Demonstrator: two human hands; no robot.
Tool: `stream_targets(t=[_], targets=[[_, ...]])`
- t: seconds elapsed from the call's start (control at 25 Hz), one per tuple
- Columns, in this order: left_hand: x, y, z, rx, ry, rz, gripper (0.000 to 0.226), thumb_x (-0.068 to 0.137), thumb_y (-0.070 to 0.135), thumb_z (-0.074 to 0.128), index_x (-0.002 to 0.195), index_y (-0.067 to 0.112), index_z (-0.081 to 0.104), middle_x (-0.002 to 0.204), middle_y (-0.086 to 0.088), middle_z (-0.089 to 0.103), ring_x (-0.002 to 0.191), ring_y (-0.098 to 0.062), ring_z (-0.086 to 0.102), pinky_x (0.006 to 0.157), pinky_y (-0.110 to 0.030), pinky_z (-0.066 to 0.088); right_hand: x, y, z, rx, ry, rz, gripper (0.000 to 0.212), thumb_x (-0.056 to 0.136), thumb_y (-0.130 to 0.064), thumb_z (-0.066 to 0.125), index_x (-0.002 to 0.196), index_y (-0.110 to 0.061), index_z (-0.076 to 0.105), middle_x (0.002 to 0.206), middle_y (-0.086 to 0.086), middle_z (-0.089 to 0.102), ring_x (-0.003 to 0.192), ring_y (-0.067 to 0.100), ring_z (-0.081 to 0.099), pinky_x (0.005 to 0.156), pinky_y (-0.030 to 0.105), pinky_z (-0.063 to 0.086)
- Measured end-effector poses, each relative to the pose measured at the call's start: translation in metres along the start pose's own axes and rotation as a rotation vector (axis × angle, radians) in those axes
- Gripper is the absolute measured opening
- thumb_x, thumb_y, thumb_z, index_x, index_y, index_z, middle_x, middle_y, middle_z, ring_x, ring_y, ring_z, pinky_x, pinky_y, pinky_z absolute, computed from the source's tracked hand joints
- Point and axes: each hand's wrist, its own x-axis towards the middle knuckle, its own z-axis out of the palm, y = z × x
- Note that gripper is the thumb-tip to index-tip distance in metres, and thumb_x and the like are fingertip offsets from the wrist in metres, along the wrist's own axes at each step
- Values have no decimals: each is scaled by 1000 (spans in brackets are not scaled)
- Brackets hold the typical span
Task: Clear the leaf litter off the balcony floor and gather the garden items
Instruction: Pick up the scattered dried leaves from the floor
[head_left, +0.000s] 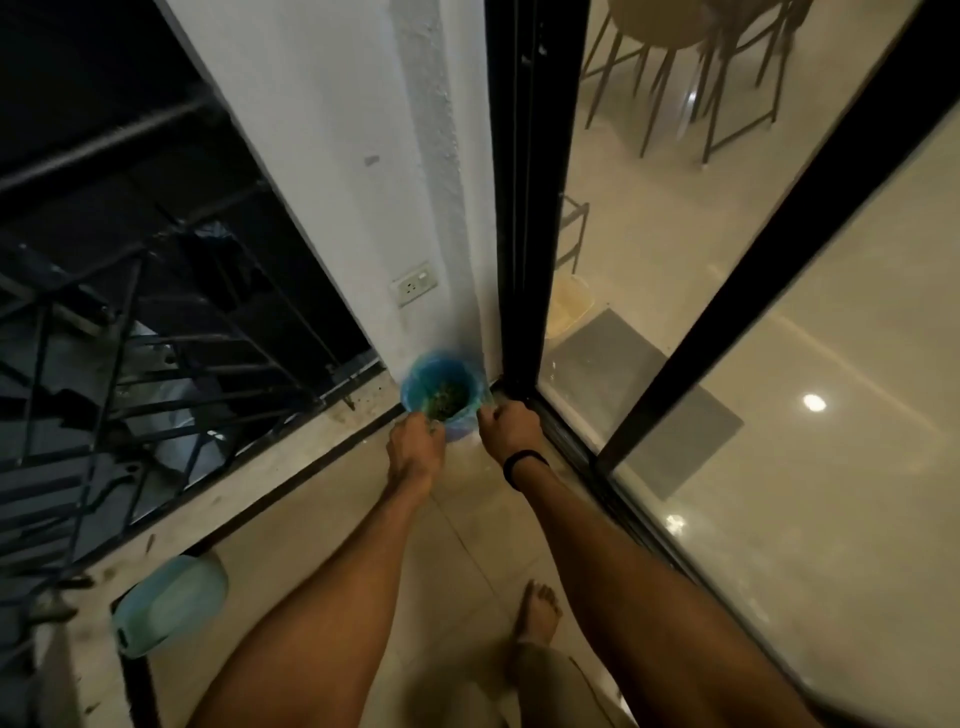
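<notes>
You are standing on the tiled balcony floor (332, 519), a teal tub (171, 603) lying by its ledge. In the far corner, your left hand (415, 449) and right hand (509, 428) are gripping the blue container (423, 379) by its rim, fingers curled, leaf litter (447, 402) sitting inside.

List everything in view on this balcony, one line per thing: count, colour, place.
bucket: one, blue, floor corner between wall and door
leaf litter: one heap, dark green, inside the bucket
basin: one, pale teal, on the floor by the railing
railing: one, black, left side
wall socket: one, white, low on the wall
sliding door: one, black frame with glass, right side
mat: one, grey, indoors behind the glass
chairs: several, tan, indoors at top
wristband: one, black, right wrist
foot: one, bare, on the tiles
left hand: holds the bucket rim
right hand: holds the bucket rim
</notes>
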Motion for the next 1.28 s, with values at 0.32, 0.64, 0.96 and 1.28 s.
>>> stream_targets(t=[0.32,0.64,0.96,1.28], targets=[[229,-66,120,-253,-32,-331,32,96,26,60,114,1,67,112,-16,69,102,-33,65,82,-39,56,203,14,164,280,-117,240,39,95,-33,51,64,-10,56,61,9,57,56,29,63,51,38,55],[378,-121,217,-947,-218,-758,42,103,22,53,140,5,48,78,-7,53,60,-13,47,42,-18,45,328,55,267,1370,-109,862,24,100,-20,45,78,-14,52,62,1,43,49,12,41,39,20,40],[440,-149,252,-1247,-450,-911,84,87,62,62,154,23,31,149,-16,42,132,-40,45,103,-54,47,377,72,310,1697,-268,838,92,69,-56,72,146,-19,38,145,15,42,134,39,37,111,60,31],[443,-147,254,-929,-442,-701,67,95,59,54,135,5,54,121,-14,64,111,-29,62,88,-38,54,385,75,307,1393,54,922,18,92,-7,55,106,-1,63,81,10,64,73,21,63,72,31,55]])
